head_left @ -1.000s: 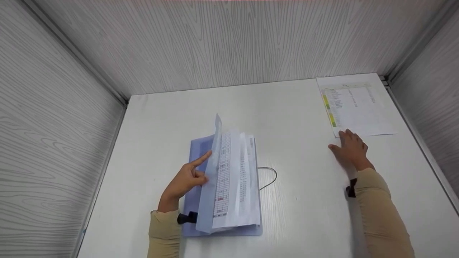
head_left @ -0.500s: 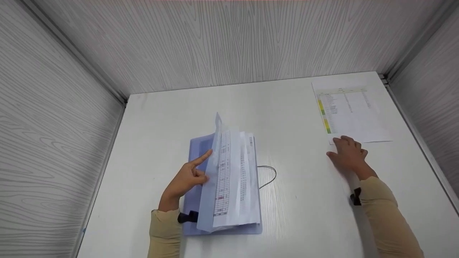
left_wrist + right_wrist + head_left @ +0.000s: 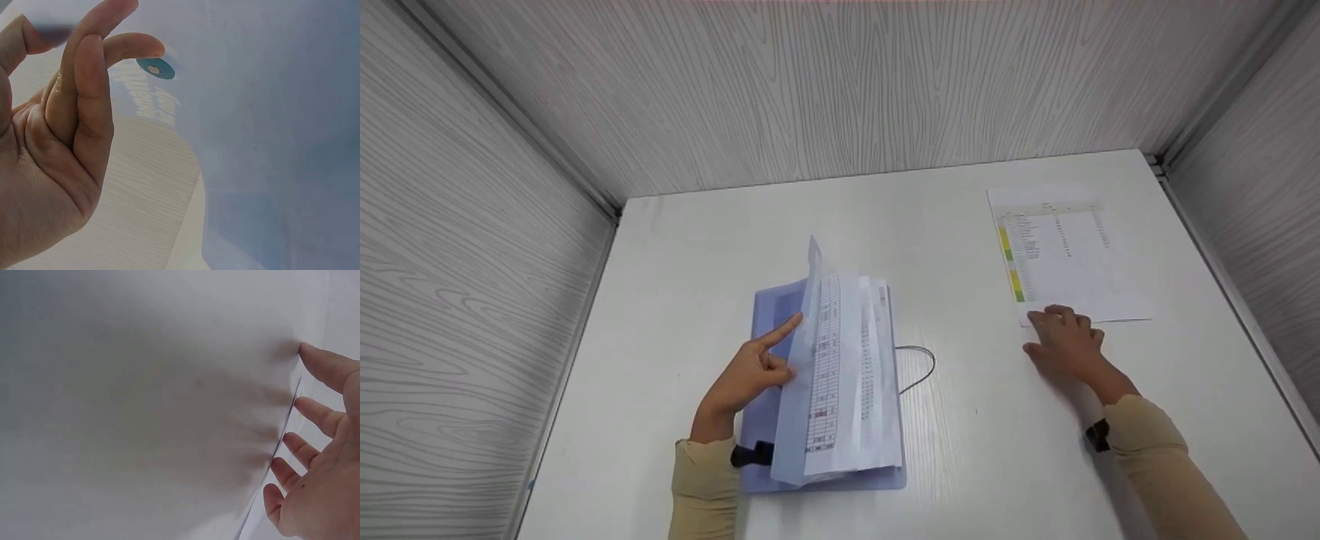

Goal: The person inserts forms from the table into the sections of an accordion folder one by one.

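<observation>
On the left of the table lies a translucent blue document folder [image 3: 780, 307], its top panel raised. My left hand [image 3: 746, 379] touches the left face of this panel, index finger stretched along it and other fingers bent. In the left wrist view a fingertip rests by the folder's teal snap button [image 3: 154, 68]. Printed sheets [image 3: 866, 375] fan out in the folder to the right of the panel. Farther right, my right hand [image 3: 1065, 345] rests fingertips on the near edge of a printed paper [image 3: 1080, 262] with yellow and green cells. The right wrist view shows these fingertips [image 3: 323, 363] at the paper's edge.
A thin dark cord loop [image 3: 926, 360] sticks out from the folder's right side onto the white table [image 3: 952, 450]. Wood-grain panels [image 3: 840, 90] enclose the table at the back, left and right.
The printed paper has slid toward the person and to the left under my right hand. My left hand and the folder have stayed nearly still.
</observation>
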The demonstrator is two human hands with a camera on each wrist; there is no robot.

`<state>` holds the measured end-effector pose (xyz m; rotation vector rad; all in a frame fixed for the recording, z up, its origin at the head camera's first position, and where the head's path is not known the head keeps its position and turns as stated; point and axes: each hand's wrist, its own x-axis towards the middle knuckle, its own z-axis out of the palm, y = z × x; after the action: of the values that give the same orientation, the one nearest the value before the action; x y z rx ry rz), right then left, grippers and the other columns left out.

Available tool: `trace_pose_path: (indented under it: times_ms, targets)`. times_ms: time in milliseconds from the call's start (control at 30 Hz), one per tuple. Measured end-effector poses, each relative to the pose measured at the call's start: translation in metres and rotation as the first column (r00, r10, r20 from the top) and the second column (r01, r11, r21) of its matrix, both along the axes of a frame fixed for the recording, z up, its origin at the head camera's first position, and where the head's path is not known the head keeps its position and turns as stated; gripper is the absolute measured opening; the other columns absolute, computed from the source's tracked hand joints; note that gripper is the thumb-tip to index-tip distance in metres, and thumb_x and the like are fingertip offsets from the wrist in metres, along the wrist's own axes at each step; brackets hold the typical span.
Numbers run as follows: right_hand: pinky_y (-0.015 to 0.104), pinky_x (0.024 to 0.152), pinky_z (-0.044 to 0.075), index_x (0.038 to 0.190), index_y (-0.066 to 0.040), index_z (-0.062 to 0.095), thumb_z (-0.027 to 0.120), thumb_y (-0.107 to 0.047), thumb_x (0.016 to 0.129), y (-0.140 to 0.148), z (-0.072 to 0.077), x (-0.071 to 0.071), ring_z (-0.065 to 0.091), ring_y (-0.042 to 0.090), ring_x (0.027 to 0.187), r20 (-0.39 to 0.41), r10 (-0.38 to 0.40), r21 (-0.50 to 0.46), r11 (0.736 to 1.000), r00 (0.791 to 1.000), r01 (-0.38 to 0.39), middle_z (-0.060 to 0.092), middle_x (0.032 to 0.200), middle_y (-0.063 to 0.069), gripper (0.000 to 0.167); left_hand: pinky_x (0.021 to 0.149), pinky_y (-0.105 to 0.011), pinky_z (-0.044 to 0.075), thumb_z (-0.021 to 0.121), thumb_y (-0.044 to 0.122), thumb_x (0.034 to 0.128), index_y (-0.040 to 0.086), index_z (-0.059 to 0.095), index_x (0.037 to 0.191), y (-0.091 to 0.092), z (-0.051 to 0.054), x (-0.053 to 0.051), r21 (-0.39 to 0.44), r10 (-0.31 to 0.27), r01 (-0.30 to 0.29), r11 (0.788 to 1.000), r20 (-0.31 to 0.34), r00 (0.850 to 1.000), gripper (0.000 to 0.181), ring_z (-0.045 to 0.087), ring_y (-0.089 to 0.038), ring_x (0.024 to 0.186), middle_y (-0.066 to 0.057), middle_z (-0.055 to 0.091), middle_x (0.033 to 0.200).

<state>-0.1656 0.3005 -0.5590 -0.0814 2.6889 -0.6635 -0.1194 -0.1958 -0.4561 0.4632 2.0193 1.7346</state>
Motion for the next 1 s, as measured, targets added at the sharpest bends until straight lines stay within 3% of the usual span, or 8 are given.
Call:
trace_pose_path:
  times_ms: [200,600,800,1000]
  targets:
    - [0.069,0.088,0.023,0.144,-0.007,0.039,0.061,-0.027,0.092,-0.017,0.003,0.017,0.024,0.057,0.124,-0.038,0.055,0.063,0.997,0.998,-0.052,0.026,0.143,0.029,0.060,0.048,-0.025,0.025,0.054,-0.008,0.0818,0.004,0.019,0.154,0.001,-0.001,0.000,0.036,-0.007,0.006,0.999,0.018,1.000,0.081,0.019,-0.009,0.044,0.009,0.030,0.049]
    - [0.062,0.082,0.032,0.137,-0.011,0.049,0.064,-0.024,0.089,-0.043,0.006,0.043,0.039,0.052,0.116,-0.154,0.090,0.110,0.991,0.984,-0.073,0.041,0.134,0.023,0.052,0.048,-0.027,0.025,0.054,-0.008,0.0816,0.003,0.020,0.153,0.002,-0.005,0.000,0.031,0.000,0.001,1.000,-0.017,1.000,0.080,0.019,-0.009,0.044,0.009,0.029,0.049]
    - [0.065,0.087,0.028,0.138,-0.009,0.047,0.064,-0.024,0.090,-0.034,0.009,0.039,0.034,0.053,0.121,-0.177,0.043,0.051,0.998,0.983,-0.034,0.037,0.139,0.026,0.054,0.049,-0.027,0.027,0.054,-0.008,0.0823,0.005,0.019,0.154,0.004,-0.009,0.002,0.031,0.010,-0.010,0.999,-0.008,1.000,0.081,0.022,-0.007,0.044,0.009,0.031,0.049]
    - [0.069,0.092,0.025,0.143,-0.004,0.039,0.061,-0.030,0.093,0.004,0.013,0.022,0.028,0.058,0.127,-0.208,-0.097,-0.009,0.995,0.973,0.097,0.026,0.146,0.032,0.061,0.048,-0.024,0.027,0.053,-0.009,0.0813,0.004,0.019,0.154,0.004,-0.009,0.006,0.035,0.046,-0.046,0.998,-0.007,0.999,0.081,0.022,-0.006,0.044,0.009,0.031,0.049]
